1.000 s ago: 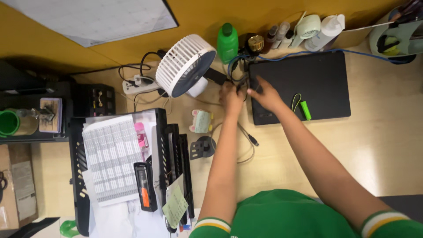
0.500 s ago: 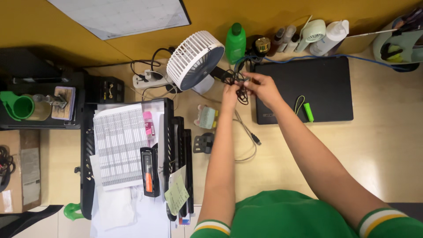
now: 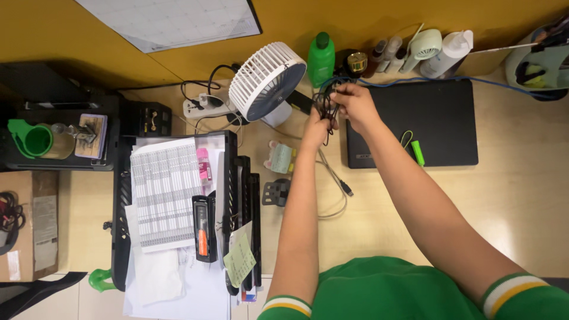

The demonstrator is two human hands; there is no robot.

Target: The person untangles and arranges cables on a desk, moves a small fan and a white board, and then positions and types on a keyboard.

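Both my hands hold a tangled black cable [image 3: 324, 105] just left of a closed black laptop [image 3: 427, 127]. My left hand [image 3: 315, 129] grips the lower part of the bundle. My right hand [image 3: 354, 104] pinches its upper part at the laptop's left edge. A white desk fan [image 3: 265, 81] stands right next to the cable on the left. A blue cable [image 3: 415, 79] runs along the laptop's far edge.
A green bottle [image 3: 320, 58] and several small bottles line the back wall. A beige cable with a plug [image 3: 336, 181] lies on the wooden desk under my left arm. A black paper tray [image 3: 178, 207] with sheets sits left. A power strip [image 3: 204, 107] lies behind it.
My hands lifted the black cable off the desk by the laptop's left edge and gathered it into a bundle between them. The view shifted slightly.
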